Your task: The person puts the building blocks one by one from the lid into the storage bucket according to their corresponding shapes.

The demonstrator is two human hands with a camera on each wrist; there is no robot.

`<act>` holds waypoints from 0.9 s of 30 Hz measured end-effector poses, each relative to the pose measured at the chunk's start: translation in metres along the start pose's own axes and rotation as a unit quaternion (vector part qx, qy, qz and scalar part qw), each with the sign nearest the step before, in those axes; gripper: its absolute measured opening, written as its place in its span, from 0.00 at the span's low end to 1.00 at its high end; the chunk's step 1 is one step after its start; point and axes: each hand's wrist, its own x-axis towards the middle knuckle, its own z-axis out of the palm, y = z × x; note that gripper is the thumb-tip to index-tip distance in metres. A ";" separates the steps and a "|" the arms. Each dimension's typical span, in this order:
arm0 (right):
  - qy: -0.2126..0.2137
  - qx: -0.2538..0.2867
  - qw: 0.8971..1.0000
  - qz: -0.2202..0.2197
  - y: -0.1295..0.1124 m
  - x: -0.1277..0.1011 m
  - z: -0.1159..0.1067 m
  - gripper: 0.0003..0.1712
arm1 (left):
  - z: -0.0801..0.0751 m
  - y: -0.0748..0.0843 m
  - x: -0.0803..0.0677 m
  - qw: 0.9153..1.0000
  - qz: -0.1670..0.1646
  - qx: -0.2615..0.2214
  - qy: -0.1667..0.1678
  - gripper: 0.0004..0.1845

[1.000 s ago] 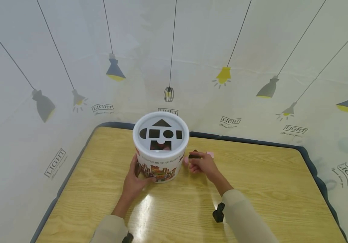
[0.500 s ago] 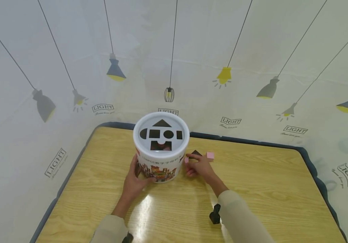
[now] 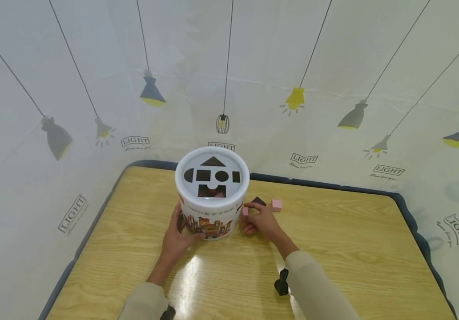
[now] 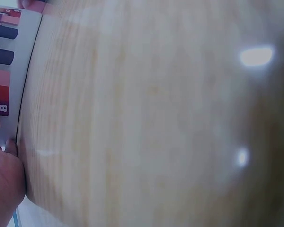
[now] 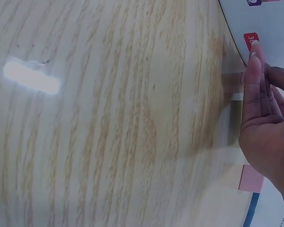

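A person's left hand (image 3: 177,240) holds a white toy bucket (image 3: 211,218) near the far edge of a wooden table (image 3: 345,249), thumb across the printed front and fingers around the left side, in the same place as a second ago. The right hand (image 3: 263,221) works close against the bucket's right side, having shifted slightly left and toward the person over that second. Its fingers meet a small pink block (image 3: 245,211) just beside the bucket wall; because the hand hides much of it, whether they pinch the block or merely touch it cannot be told. Behind the index finger lies a dark block (image 3: 259,201), partly covered, with a second pink block (image 3: 276,205) to its right. A second ago the hand was over the dark block and hid part of that second pink block, which now shows more fully; against half a second ago, little has changed. The bucket stands upright, its white lid (image 3: 212,171) on, the cut-out shapes facing up and something reddish visible through the lowest opening. Pale sleeves (image 3: 319,286) cover both forearms, a black device (image 3: 281,282) sits by the right one, and a wall covering (image 3: 261,58) printed with hanging lamps rises behind.
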 end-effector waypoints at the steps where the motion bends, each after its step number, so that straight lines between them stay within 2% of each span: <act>1: -0.005 0.000 1.000 0.000 -0.002 -0.002 0.000 0.29 | 0.000 -0.005 0.001 1.000 0.002 0.000 0.002 0.66; 4: -0.013 -0.002 1.000 -0.001 -0.007 -0.006 0.001 0.29 | 0.001 -0.017 0.005 1.000 0.003 0.003 0.007 0.66; 7: -0.013 0.000 1.000 0.000 -0.009 -0.008 0.001 0.29 | 0.001 -0.021 0.006 1.000 0.010 0.005 0.009 0.66; 10: -0.013 0.001 1.000 -0.001 -0.009 -0.008 0.001 0.29 | 0.002 -0.021 0.006 1.000 0.007 0.007 0.010 0.66; 17: 0.023 -0.012 1.000 -0.010 0.018 0.012 0.001 0.27 | 0.002 -0.021 0.006 1.000 0.004 0.009 0.010 0.66; 27: 0.027 -0.031 0.999 -0.011 0.009 0.006 -0.003 0.24 | 0.002 -0.021 0.006 1.000 -0.004 0.005 0.007 0.66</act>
